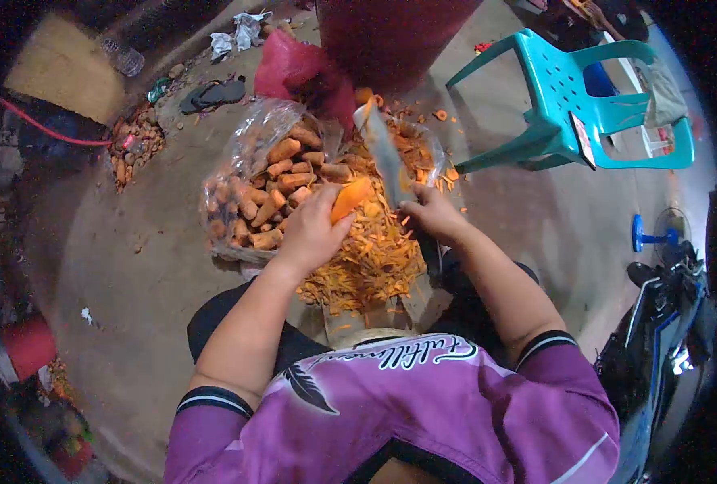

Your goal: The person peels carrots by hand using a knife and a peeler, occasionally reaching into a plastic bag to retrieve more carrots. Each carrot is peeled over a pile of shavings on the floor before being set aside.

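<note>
My left hand [313,230] is closed around a bright orange peeled carrot [352,197]. Gripped in my right hand [437,213] is a broad-bladed knife [383,152], its blade pointing away from me and a little to the left, apart from the carrot. Below both hands spreads a heap of carrot peelings [371,262]. Left of it, unpeeled carrots [271,194] fill an open clear plastic bag [250,139]. More orange scraps [413,145] lie in plastic beyond the knife.
A teal plastic chair [548,105] stands at the right, with a phone-like object [582,139] on it. Beyond the carrots are a pink bag [294,73] and a large red container [391,36]. A dark slipper [213,96] lies far left; a motorcycle [657,323] is at right.
</note>
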Demonstrator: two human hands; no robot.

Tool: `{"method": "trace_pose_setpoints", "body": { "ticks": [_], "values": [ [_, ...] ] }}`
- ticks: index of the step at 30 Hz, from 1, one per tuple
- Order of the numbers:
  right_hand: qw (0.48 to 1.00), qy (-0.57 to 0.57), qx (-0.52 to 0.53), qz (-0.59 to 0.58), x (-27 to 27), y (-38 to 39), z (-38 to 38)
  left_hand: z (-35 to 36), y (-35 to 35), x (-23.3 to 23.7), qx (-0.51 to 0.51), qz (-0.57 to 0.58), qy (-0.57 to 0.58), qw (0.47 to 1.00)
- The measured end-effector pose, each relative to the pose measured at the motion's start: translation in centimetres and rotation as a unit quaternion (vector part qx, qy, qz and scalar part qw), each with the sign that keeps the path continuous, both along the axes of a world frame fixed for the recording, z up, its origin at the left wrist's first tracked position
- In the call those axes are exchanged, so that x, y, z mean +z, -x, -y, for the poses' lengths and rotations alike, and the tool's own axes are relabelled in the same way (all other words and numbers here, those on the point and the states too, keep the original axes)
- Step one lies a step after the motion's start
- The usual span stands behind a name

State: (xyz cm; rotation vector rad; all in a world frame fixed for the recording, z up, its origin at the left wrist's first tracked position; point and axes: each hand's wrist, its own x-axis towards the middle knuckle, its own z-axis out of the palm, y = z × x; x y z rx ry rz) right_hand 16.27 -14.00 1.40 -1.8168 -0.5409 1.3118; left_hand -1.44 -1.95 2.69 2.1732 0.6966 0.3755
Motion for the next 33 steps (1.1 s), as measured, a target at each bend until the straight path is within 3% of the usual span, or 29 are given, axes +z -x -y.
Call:
{"method": "trace_pose_setpoints", "body": {
  "ticks": [3, 5, 8, 16, 19, 21, 23, 24, 25, 26, 28, 31, 33],
  "values": [
    [0.969, -0.013, 0.066, 0.239, 0.9, 0.4, 1.1, 0.4, -0.1, -0.1, -0.003, -0.078, -0.059, 0.995],
    [0.904, -0.042, 0.103, 0.413, 3.4, 2.4, 1.8, 0.7, -0.2, -0.6, -0.012, -0.122, -0.077, 0.989],
    [0.889, 0.043, 0.181, 0.418, 4.1, 3.9, 2.1, 0.8, -0.7, -1.0, -0.021, -0.152, -0.088, 0.984],
    [0.872, 0.116, 0.201, 0.430, 2.3, 5.4, 1.2, 1.5, -2.3, -0.7, -0.041, -0.249, -0.082, 0.964],
    [0.876, 0.138, 0.217, 0.407, -1.9, 4.4, -0.6, 2.5, -2.7, -1.6, -0.070, -0.180, -0.077, 0.978],
    [0.876, 0.151, 0.248, 0.386, -4.6, 3.3, -1.1, 2.7, -3.1, -1.5, -0.022, -0.158, -0.007, 0.987],
    [0.923, 0.116, 0.200, 0.308, -5.3, 2.1, -1.1, 1.6, -3.3, -2.6, 0.052, -0.154, 0.084, 0.983],
    [0.943, 0.103, 0.177, 0.263, -5.5, 1.7, -0.6, 0.4, -3.2, -4.1, 0.040, -0.094, 0.181, 0.978],
    [0.975, 0.118, 0.110, 0.155, -6.2, 0.7, -0.4, -0.2, -3.3, -4.1, 0.082, -0.055, 0.345, 0.933],
    [0.996, 0.086, 0.007, -0.001, 0.4, 1.6, -1.1, -0.7, -3.2, -3.8, 0.122, -0.012, 0.495, 0.860],
    [0.976, -0.035, -0.075, -0.204, 0.7, 0.3, -0.4, -1.1, -3.3, -2.6, 0.136, 0.043, 0.575, 0.806],
    [0.986, -0.096, -0.043, -0.127, 1.2, 0.2, -0.1, -1.2, -3.6, -2.3, 0.149, 0.057, 0.698, 0.698],
    [0.998, -0.063, 0.023, -0.022, 1.9, 0.5, -0.4, -1.3, -4.1, -3.5, 0.152, 0.092, 0.742, 0.646]
  ]
}}
